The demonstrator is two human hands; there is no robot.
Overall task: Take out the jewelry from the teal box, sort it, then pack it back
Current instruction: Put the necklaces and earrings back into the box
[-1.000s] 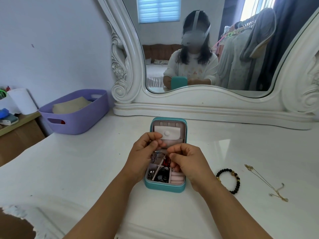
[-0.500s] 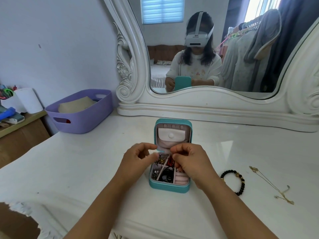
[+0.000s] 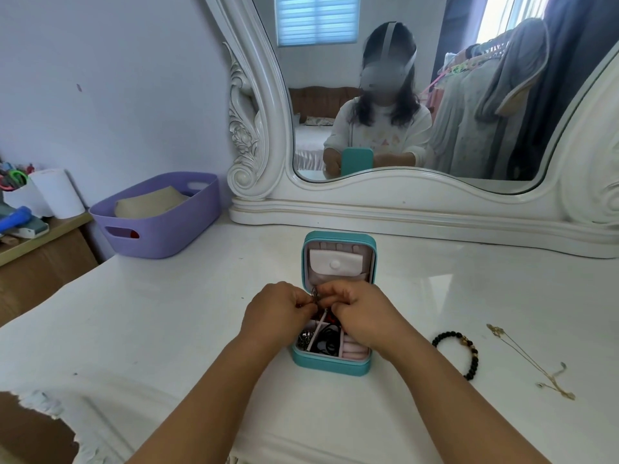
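At the far left, a wooden side surface (image 3: 40, 236) carries a white cup of coloured tools (image 3: 15, 192) and a white roll (image 3: 58, 192). Next to it, at the back left of the white dressing table (image 3: 167, 329), stands a lilac plastic basket (image 3: 157, 226) with a beige cushion (image 3: 150, 202) inside.

The teal box (image 3: 331, 361) sits open at the centre of the table. Its lid (image 3: 338, 259) stands upright toward the mirror (image 3: 435, 95) and shows a pale lining with a snap pocket. The lower tray is divided into compartments: metallic pieces at the left, black cords (image 3: 330, 339) in the middle, pink ring rolls (image 3: 351, 349) at the right.

The left hand (image 3: 278, 313) is positioned over the left edge of the tray, fingers curled, fingertips pinching a small dark piece of jewelry (image 3: 315, 294). The right hand (image 3: 361, 313) is positioned over the right half of the tray, fingers likewise curled, thumb and forefinger pinching the same piece. The two hands meet at the fingertips just above the tray and in front of the lid. The exact type of the piece cannot be determined; it is small and partly covered by the fingers.

To the right of the box, a black beaded bracelet (image 3: 472, 356) with gold beads lies flat on the table, apart from the box. Further right lies a thin gold chain (image 3: 532, 363), stretched diagonally. The mirror reflects a person wearing a headset and the teal lid's back.
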